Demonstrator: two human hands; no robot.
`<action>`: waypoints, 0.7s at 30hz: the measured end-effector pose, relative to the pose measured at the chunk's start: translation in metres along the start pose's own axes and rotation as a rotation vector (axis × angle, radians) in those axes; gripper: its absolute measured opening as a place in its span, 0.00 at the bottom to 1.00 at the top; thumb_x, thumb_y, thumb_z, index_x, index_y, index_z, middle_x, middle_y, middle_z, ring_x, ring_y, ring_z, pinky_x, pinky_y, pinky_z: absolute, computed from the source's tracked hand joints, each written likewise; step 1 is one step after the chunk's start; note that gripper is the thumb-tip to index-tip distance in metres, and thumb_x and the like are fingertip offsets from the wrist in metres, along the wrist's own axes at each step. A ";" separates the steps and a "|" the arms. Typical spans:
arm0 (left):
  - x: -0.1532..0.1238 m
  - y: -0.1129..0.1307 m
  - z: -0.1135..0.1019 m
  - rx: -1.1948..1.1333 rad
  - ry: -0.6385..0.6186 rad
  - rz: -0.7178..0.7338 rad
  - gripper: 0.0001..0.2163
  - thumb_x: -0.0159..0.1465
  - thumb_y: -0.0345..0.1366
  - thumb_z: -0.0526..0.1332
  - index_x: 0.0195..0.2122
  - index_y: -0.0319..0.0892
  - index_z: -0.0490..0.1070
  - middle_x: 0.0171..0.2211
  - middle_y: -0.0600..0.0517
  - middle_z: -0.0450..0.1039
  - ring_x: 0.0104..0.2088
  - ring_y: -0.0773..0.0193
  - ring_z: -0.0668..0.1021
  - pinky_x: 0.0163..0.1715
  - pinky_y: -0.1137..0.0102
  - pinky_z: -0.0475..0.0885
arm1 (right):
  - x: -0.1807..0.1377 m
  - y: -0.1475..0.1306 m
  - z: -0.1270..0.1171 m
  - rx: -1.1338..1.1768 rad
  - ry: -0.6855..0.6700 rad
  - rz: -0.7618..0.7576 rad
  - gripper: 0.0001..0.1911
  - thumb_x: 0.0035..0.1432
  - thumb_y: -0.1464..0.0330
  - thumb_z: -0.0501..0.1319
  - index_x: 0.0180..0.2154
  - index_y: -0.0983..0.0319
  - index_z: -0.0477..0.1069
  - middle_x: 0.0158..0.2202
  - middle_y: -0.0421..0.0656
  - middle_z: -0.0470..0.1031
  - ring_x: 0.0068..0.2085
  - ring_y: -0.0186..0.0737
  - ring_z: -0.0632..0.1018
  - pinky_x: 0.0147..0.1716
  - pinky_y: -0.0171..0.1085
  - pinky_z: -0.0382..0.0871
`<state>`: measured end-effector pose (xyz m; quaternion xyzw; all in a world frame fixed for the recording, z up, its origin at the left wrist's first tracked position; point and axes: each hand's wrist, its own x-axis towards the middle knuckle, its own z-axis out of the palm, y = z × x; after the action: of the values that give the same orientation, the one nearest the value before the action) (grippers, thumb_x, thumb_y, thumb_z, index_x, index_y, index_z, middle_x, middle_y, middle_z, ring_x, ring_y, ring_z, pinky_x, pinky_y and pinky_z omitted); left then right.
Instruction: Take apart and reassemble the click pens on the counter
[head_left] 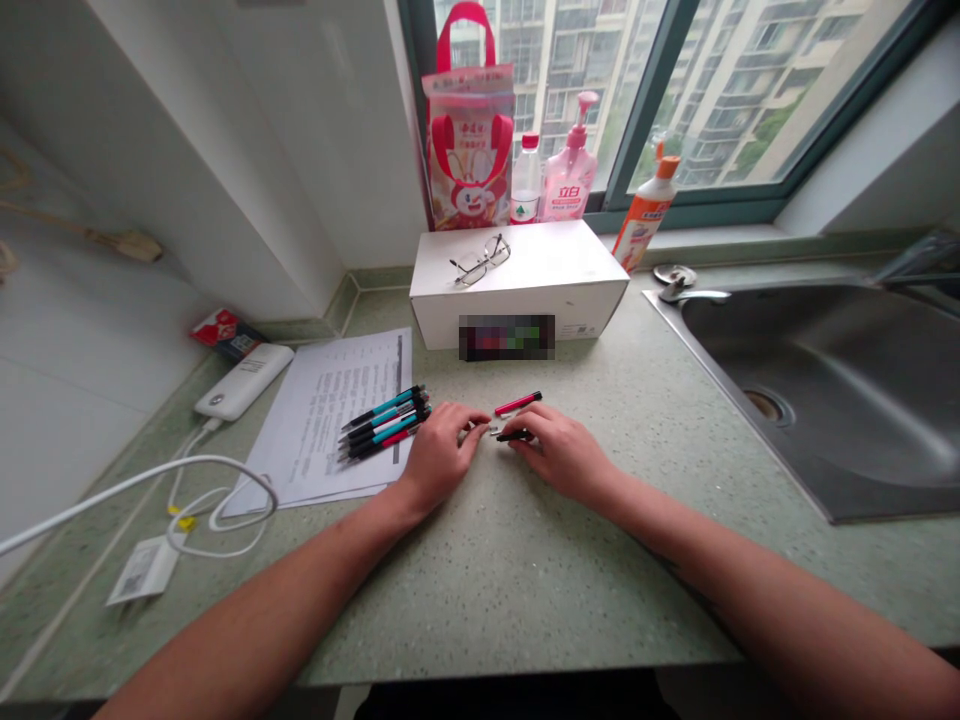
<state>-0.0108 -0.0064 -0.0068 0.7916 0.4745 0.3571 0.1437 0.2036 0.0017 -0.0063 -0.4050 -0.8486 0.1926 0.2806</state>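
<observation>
My left hand [441,452] rests on the green speckled counter [525,560], fingers curled and pinching a small pen part I cannot make out. Just to its right, my right hand [559,450] pinches a short black pen piece [514,435]. The fingertips of both hands nearly meet. A red pen barrel [517,403] lies on the counter just beyond my right hand. Several pens [386,420], teal, black and one red, lie bunched on the edge of printed sheets [330,420] left of my left hand.
A white box [525,290] with glasses [480,260] on top stands behind my hands. Bottles [570,175] and a gift bag [469,140] line the windowsill. A steel sink [832,380] lies right. At left are a power bank [244,380] and white cable [150,480].
</observation>
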 end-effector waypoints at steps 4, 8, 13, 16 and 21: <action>-0.001 0.007 -0.002 -0.172 0.004 0.076 0.03 0.68 0.31 0.62 0.41 0.42 0.76 0.35 0.50 0.78 0.35 0.62 0.78 0.38 0.66 0.73 | 0.002 -0.002 -0.002 0.096 0.124 -0.026 0.06 0.64 0.74 0.62 0.42 0.59 0.73 0.45 0.45 0.78 0.43 0.41 0.79 0.42 0.41 0.74; -0.001 0.009 -0.003 -0.223 0.034 0.037 0.03 0.68 0.32 0.63 0.40 0.41 0.76 0.34 0.50 0.78 0.33 0.63 0.78 0.36 0.68 0.73 | 0.003 -0.005 -0.005 0.175 0.196 -0.062 0.04 0.65 0.72 0.62 0.42 0.59 0.73 0.44 0.45 0.78 0.42 0.40 0.79 0.40 0.41 0.75; -0.001 0.008 -0.003 -0.275 0.034 -0.028 0.03 0.67 0.32 0.64 0.40 0.42 0.77 0.34 0.50 0.78 0.32 0.64 0.78 0.35 0.69 0.74 | 0.002 -0.008 -0.005 0.208 0.223 -0.085 0.04 0.66 0.71 0.62 0.42 0.58 0.73 0.44 0.46 0.78 0.43 0.41 0.79 0.40 0.42 0.76; -0.001 0.007 -0.003 -0.316 0.025 -0.041 0.04 0.66 0.33 0.65 0.40 0.42 0.78 0.33 0.50 0.78 0.32 0.64 0.78 0.34 0.69 0.74 | 0.002 -0.008 -0.004 0.224 0.226 -0.104 0.03 0.65 0.71 0.63 0.41 0.59 0.73 0.44 0.46 0.78 0.43 0.41 0.79 0.40 0.41 0.75; -0.001 0.007 -0.002 -0.378 0.046 -0.057 0.04 0.66 0.34 0.66 0.40 0.42 0.79 0.34 0.51 0.80 0.33 0.65 0.79 0.36 0.70 0.75 | 0.002 -0.008 -0.004 0.246 0.226 -0.089 0.03 0.65 0.71 0.63 0.41 0.59 0.73 0.43 0.45 0.78 0.39 0.39 0.78 0.37 0.39 0.74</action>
<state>-0.0083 -0.0115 -0.0016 0.7284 0.4244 0.4537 0.2890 0.2002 -0.0008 0.0014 -0.3488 -0.7987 0.2358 0.4299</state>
